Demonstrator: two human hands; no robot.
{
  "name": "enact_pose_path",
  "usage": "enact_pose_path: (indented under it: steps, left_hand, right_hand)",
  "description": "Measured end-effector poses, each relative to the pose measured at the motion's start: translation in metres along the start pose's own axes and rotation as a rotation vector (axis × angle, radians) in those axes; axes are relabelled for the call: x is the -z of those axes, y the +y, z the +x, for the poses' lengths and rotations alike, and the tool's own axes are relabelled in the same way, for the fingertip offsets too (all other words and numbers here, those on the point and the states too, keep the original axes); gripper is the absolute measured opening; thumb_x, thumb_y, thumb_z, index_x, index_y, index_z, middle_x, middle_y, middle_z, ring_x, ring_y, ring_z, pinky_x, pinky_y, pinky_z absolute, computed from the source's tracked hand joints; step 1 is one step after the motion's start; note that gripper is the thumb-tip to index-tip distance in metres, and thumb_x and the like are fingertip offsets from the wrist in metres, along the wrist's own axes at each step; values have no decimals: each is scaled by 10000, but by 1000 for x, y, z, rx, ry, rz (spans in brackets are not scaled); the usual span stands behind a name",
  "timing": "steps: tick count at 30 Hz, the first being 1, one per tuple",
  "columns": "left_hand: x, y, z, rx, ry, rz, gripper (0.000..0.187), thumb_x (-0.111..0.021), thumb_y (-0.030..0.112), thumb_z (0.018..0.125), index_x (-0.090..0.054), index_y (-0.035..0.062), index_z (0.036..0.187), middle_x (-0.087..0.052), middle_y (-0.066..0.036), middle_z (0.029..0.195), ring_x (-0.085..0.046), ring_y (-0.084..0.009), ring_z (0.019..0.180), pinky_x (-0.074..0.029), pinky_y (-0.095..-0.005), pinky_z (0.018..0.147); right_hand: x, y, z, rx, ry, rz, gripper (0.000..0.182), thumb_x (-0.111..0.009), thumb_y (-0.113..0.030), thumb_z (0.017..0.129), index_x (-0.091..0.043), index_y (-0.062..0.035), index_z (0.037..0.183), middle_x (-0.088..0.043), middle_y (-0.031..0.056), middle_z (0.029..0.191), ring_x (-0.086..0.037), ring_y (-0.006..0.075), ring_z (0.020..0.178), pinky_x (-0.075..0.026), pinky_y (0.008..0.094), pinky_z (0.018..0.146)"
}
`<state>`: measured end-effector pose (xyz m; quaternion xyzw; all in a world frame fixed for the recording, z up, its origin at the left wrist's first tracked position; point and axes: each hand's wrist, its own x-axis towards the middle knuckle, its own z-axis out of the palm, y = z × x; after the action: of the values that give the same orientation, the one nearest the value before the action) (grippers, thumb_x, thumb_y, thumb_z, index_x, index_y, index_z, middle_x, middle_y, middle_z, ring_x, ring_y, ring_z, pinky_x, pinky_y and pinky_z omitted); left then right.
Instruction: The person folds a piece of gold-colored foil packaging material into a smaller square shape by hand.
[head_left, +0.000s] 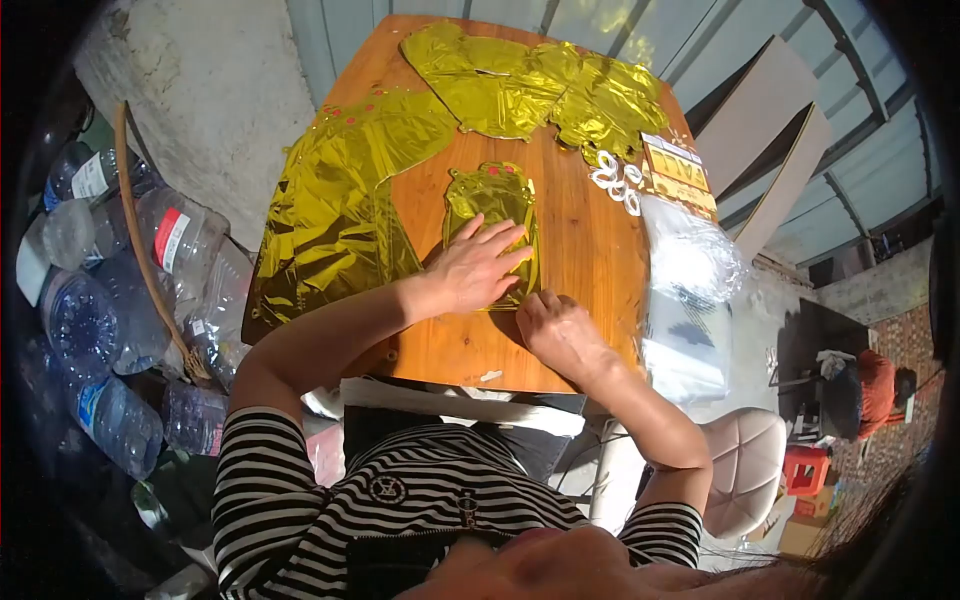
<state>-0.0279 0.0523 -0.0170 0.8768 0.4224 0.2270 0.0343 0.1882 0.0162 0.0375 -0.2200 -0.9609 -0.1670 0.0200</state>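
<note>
A folded gold foil piece point(490, 205) with red spots at its top lies mid-table. My left hand point(475, 265) rests flat on its lower part, fingers spread. At the lower right corner of that piece is my right hand point(560, 328), its fingers curled together; whatever they pinch is hidden. A large gold foil sheet point(345, 210) covers the left side of the wooden table point(590, 280). More gold foil point(530, 85) is spread along the far edge.
White rings point(615, 182) and a printed card point(680, 175) lie at the table's right edge, beside clear plastic bags point(690, 300). Large plastic bottles point(120, 300) are piled at the left. A pale chair point(745, 470) and a red stool point(805, 470) stand to the right.
</note>
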Motion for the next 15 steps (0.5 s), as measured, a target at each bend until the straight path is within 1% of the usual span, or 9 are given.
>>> enact_pose_path:
  steps: [4, 6, 8, 13, 15]
  left_hand:
    - [2, 0, 1, -9, -28, 11, 495, -642, 282, 948, -583, 101, 1405, -473, -156, 1522, -395, -320, 1451, -247, -578, 1211]
    - [1, 0, 0, -29, -15, 23, 514, -658, 265, 927, -580, 93, 1406, -468, -164, 1525, -392, -325, 1453, -248, -578, 1211]
    - [1, 4, -2, -35, -24, 36, 526, -664, 259, 917, -577, 89, 1407, -467, -166, 1526, -390, -327, 1454, -250, -577, 1210]
    - [5, 35, -17, -29, -37, 7, 552, -676, 250, 894, -568, 81, 1409, -463, -169, 1529, -382, -331, 1459, -253, -578, 1208]
    - [6, 53, -27, -43, -77, -6, 557, -682, 254, 889, -567, 79, 1405, -462, -166, 1529, -386, -331, 1455, -254, -579, 1207]
  right_hand:
    - [-2, 2, 4, 8, -3, -16, 80, -637, -123, 811, -645, -45, 828, -594, 85, 827, -643, 224, 783, -553, 348, 638]
    - [-5, 2, 3, -30, 38, 82, 71, -636, -122, 822, -647, -52, 819, -596, 80, 822, -645, 220, 786, -550, 345, 628]
    - [-4, 0, 1, -23, 34, 69, 70, -638, -125, 825, -645, -57, 812, -597, 79, 820, -645, 218, 785, -546, 343, 626]
    - [15, -20, -16, -9, -4, 80, 79, -652, -142, 823, -633, -73, 789, -593, 73, 809, -642, 212, 778, -535, 334, 620]
    - [20, -33, -30, -6, 4, 127, 84, -659, -147, 808, -621, -80, 776, -587, 64, 807, -639, 207, 781, -533, 330, 626]
